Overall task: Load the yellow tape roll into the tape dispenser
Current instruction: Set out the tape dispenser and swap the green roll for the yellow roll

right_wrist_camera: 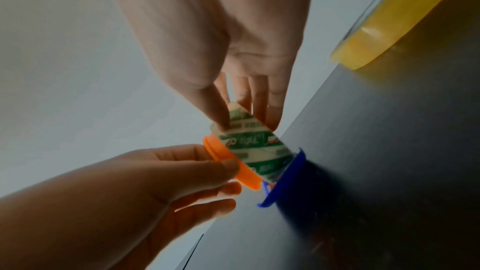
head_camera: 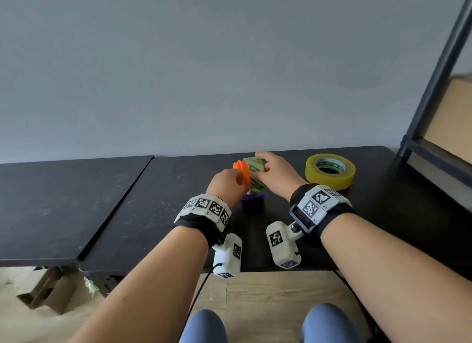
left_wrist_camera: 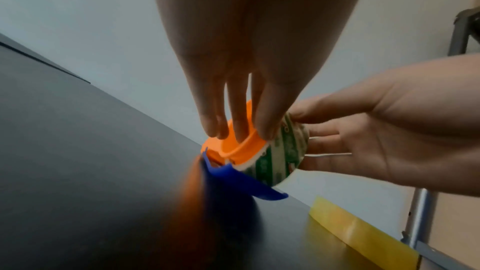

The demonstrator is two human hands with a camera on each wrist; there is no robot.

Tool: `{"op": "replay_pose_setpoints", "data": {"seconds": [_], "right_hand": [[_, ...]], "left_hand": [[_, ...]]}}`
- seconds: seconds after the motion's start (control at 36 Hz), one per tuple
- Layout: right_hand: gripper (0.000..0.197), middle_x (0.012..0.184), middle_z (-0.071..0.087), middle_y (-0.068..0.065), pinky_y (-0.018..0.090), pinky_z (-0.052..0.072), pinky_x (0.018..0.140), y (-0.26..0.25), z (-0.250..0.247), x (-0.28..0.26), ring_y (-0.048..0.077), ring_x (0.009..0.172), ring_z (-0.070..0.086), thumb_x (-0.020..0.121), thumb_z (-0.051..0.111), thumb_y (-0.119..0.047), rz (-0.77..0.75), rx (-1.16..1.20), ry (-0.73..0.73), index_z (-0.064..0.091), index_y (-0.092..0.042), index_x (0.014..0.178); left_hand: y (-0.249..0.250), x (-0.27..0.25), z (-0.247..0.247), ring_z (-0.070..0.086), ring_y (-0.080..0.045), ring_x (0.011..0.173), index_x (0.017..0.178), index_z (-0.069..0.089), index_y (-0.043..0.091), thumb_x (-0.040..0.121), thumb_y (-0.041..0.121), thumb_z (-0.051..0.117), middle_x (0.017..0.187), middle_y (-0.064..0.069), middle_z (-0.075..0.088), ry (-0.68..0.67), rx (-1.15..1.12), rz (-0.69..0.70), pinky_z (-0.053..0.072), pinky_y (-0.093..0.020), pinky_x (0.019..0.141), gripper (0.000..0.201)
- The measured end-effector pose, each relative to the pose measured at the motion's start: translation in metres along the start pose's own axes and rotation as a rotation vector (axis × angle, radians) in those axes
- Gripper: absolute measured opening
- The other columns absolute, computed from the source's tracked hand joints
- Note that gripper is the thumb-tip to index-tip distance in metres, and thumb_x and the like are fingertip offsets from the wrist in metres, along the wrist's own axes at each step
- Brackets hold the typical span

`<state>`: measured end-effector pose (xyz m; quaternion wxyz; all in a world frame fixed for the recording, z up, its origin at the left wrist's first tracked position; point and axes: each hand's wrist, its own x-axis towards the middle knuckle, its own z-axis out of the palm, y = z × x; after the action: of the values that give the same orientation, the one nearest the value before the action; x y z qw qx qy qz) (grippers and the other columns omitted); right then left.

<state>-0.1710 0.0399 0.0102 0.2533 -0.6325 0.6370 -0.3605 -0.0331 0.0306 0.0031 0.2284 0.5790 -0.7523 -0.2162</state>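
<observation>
1. My left hand [head_camera: 224,186] pinches the orange plastic spool hub [left_wrist_camera: 233,143] of the tape dispenser, fingertips [left_wrist_camera: 265,130] on its rim and thumb underneath.
2. My right hand [head_camera: 277,175] grips the empty cardboard tape core with green print [right_wrist_camera: 254,147], thumb on one face and fingers on the other; the core sits around the orange hub.
3. The blue plastic dispenser body [left_wrist_camera: 241,180] stands on the black tabletop [head_camera: 102,202] directly below the hub.
4. The yellow tape roll [head_camera: 330,171] lies flat on the tabletop, to the right of the dispenser, near my right wrist and untouched.
</observation>
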Motion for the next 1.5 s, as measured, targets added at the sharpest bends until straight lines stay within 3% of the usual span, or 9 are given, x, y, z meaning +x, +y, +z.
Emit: {"op": "replay_pose_setpoints", "data": {"seconds": [0.11,0.19,0.39,0.5,0.58,0.69,0.94,1.31,1.5], "right_hand": [[0.065,0.111,0.070,0.008,0.030,0.048,0.083,0.005,0.000,0.000,0.021,0.101,0.064,0.089,0.067,-0.017,0.036,0.029,0.014,0.037,-0.014,0.147],[0.061,0.117,0.070,0.007,0.037,0.051,0.094,0.005,0.000,-0.003,0.021,0.108,0.065,0.086,0.071,-0.017,0.063,0.069,0.000,0.044,-0.010,0.141],[0.005,0.104,0.075,0.010,0.041,0.056,0.087,0.002,0.002,-0.007,0.021,0.093,0.070,0.090,0.067,-0.018,0.029,0.010,-0.011,0.063,-0.016,0.089],[0.024,0.100,0.075,0.009,0.037,0.055,0.080,0.001,0.002,-0.005,0.019,0.087,0.068,0.091,0.066,-0.019,0.036,-0.038,0.009,0.054,-0.025,0.071],[0.009,0.101,0.074,0.011,0.043,0.057,0.086,0.001,0.005,-0.003,0.024,0.093,0.071,0.091,0.064,-0.020,0.073,-0.023,0.021,0.060,-0.016,0.084],[0.019,0.106,0.071,0.011,0.043,0.057,0.087,0.002,0.010,-0.001,0.025,0.096,0.070,0.095,0.059,-0.021,0.105,0.008,0.045,0.060,-0.006,0.106],[0.026,0.113,0.065,0.012,0.036,0.051,0.081,-0.004,0.013,0.000,0.027,0.106,0.064,0.097,0.052,-0.020,0.094,-0.067,0.126,0.052,-0.004,0.117],[0.034,0.123,0.063,0.014,0.044,0.050,0.095,-0.004,0.007,-0.003,0.033,0.115,0.060,0.096,0.050,-0.013,0.077,-0.133,0.293,0.051,-0.006,0.129],[0.037,0.127,0.063,0.015,0.046,0.049,0.096,0.010,-0.012,-0.002,0.035,0.117,0.058,0.096,0.048,-0.015,0.120,-0.171,0.346,0.053,-0.008,0.132]], "left_hand": [[0.002,0.000,-0.003,0.064,-0.029,0.087,0.094,0.069,0.001,0.087,0.016,0.058,0.096,-0.016,0.071,0.024,-0.081,-0.014,0.048,-0.034,0.073,0.020],[0.001,0.003,-0.005,0.064,-0.028,0.083,0.096,0.070,0.002,0.084,0.015,0.062,0.096,-0.018,0.072,0.033,-0.161,-0.043,0.053,-0.039,0.080,0.019],[-0.007,0.007,0.002,0.071,-0.032,0.090,0.090,0.069,0.005,0.087,0.013,0.059,0.093,-0.017,0.075,0.004,-0.201,-0.091,0.056,-0.048,0.087,0.013],[-0.006,0.007,-0.001,0.069,-0.034,0.093,0.092,0.065,0.005,0.089,0.012,0.055,0.098,-0.020,0.073,0.008,-0.158,-0.098,0.055,-0.045,0.087,0.012],[-0.007,0.008,-0.003,0.066,-0.032,0.087,0.090,0.060,0.006,0.090,0.011,0.053,0.096,-0.018,0.071,0.035,-0.121,-0.093,0.051,-0.039,0.080,0.009],[-0.008,0.010,-0.005,0.060,-0.026,0.082,0.090,0.055,0.010,0.092,0.012,0.050,0.091,-0.012,0.066,0.066,-0.119,-0.097,0.047,-0.035,0.074,0.006],[-0.010,0.011,-0.006,0.070,-0.037,0.089,0.085,0.057,0.009,0.089,0.012,0.053,0.095,-0.022,0.072,0.088,-0.197,-0.113,0.055,-0.050,0.085,0.006],[-0.003,0.005,-0.011,0.060,-0.027,0.086,0.095,0.064,0.007,0.091,0.015,0.056,0.090,-0.008,0.065,0.137,-0.128,-0.081,0.047,-0.033,0.080,0.012],[-0.031,0.026,-0.007,0.071,-0.040,0.082,0.071,0.065,0.004,0.063,0.025,0.054,0.081,-0.026,0.072,0.144,-0.394,-0.103,0.058,-0.053,0.082,0.025]]}}
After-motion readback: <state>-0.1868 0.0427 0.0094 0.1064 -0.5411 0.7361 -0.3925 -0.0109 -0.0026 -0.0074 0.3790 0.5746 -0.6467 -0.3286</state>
